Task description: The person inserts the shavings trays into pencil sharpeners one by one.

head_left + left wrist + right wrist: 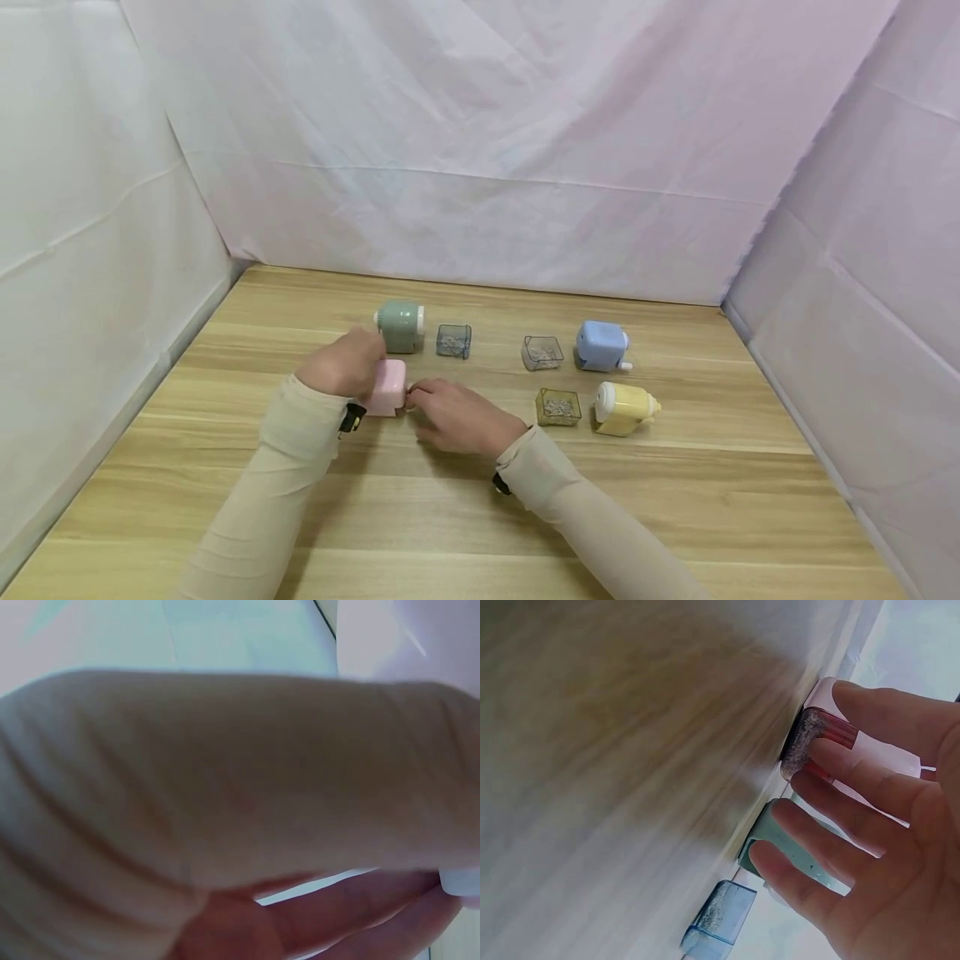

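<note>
A pink pencil sharpener (388, 387) stands on the table at the left. My left hand (347, 364) grips it from its left side; in the left wrist view a large finger crosses in front and hides most of the hold. At the sharpener's right side is my right hand (461, 415). In the right wrist view its fingers are fairly straight. The index fingertip touches the front of a clear red shavings drawer (806, 739) in the pink body, and the thumb lies near the body's edge. Grey shavings show inside that drawer.
Behind the hands stands a green sharpener (402, 327), a blue-tinted drawer (454, 341) beside it. To the right are a greyish clear drawer (542, 353), a blue sharpener (602, 347), a yellow-tinted drawer (558, 407) and a yellow sharpener (624, 408). White cloth surrounds the wooden table.
</note>
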Demonstrator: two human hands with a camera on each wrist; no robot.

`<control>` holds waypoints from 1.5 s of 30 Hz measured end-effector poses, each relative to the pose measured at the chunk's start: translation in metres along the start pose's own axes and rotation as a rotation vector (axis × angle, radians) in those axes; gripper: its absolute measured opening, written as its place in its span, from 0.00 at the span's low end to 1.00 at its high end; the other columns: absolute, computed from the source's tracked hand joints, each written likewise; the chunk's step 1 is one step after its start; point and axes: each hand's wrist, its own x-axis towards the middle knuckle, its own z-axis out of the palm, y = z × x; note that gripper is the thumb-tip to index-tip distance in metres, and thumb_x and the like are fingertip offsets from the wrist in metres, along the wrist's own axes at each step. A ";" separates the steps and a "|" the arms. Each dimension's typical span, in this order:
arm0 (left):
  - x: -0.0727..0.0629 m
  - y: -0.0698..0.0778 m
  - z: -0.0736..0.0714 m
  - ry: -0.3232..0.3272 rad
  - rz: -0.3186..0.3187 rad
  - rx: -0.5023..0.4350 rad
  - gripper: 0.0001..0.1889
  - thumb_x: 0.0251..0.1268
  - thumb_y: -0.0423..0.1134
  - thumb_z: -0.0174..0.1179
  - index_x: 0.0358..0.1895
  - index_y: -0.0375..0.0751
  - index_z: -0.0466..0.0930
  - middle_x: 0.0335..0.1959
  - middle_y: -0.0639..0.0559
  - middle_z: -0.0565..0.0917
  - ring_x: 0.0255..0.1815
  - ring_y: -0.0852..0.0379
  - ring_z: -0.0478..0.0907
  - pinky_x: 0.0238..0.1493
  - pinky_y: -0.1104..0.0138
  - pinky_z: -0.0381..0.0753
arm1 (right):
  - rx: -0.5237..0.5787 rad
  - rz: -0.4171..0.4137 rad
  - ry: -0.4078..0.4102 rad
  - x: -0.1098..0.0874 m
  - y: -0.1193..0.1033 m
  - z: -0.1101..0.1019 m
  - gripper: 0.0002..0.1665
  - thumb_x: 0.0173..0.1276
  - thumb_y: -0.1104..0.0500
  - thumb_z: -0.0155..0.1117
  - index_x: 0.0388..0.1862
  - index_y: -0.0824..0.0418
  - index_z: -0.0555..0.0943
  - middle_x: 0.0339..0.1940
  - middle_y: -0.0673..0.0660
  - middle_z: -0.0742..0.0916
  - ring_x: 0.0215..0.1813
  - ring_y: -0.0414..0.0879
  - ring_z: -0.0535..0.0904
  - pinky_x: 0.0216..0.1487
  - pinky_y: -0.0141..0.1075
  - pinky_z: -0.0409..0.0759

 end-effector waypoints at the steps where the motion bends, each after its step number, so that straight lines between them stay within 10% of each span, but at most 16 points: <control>1: -0.001 0.001 0.001 0.000 -0.005 0.005 0.08 0.53 0.17 0.66 0.33 0.31 0.84 0.30 0.41 0.85 0.29 0.53 0.78 0.32 0.63 0.84 | 0.006 -0.002 -0.001 -0.001 0.000 0.000 0.26 0.77 0.52 0.73 0.69 0.59 0.81 0.68 0.56 0.86 0.69 0.50 0.83 0.75 0.40 0.79; 12: -0.005 0.013 0.002 -0.027 -0.066 -0.024 0.16 0.51 0.28 0.75 0.44 0.33 0.83 0.38 0.43 0.84 0.37 0.48 0.80 0.40 0.56 0.86 | 0.083 0.040 0.012 -0.017 0.007 -0.014 0.29 0.76 0.54 0.73 0.73 0.58 0.79 0.75 0.58 0.81 0.76 0.53 0.79 0.79 0.44 0.76; 19: -0.003 0.029 0.000 0.075 0.031 0.029 0.31 0.69 0.48 0.74 0.65 0.28 0.79 0.59 0.35 0.85 0.62 0.37 0.84 0.64 0.44 0.85 | 0.150 0.130 0.077 -0.036 0.026 -0.031 0.33 0.77 0.54 0.72 0.77 0.60 0.75 0.81 0.63 0.75 0.81 0.58 0.72 0.81 0.51 0.73; 33: 0.030 0.089 0.009 0.181 0.143 -0.111 0.39 0.81 0.54 0.62 0.83 0.34 0.63 0.81 0.35 0.70 0.81 0.35 0.68 0.78 0.43 0.74 | 0.164 0.344 0.284 -0.113 0.070 -0.068 0.36 0.77 0.55 0.73 0.78 0.64 0.73 0.80 0.66 0.75 0.79 0.66 0.73 0.74 0.62 0.78; 45: 0.056 0.151 0.035 0.167 0.272 -0.052 0.39 0.80 0.59 0.62 0.81 0.36 0.67 0.77 0.39 0.76 0.77 0.41 0.74 0.75 0.51 0.79 | 0.185 0.488 0.298 -0.170 0.103 -0.094 0.40 0.77 0.55 0.72 0.80 0.68 0.69 0.79 0.72 0.74 0.75 0.73 0.73 0.69 0.70 0.77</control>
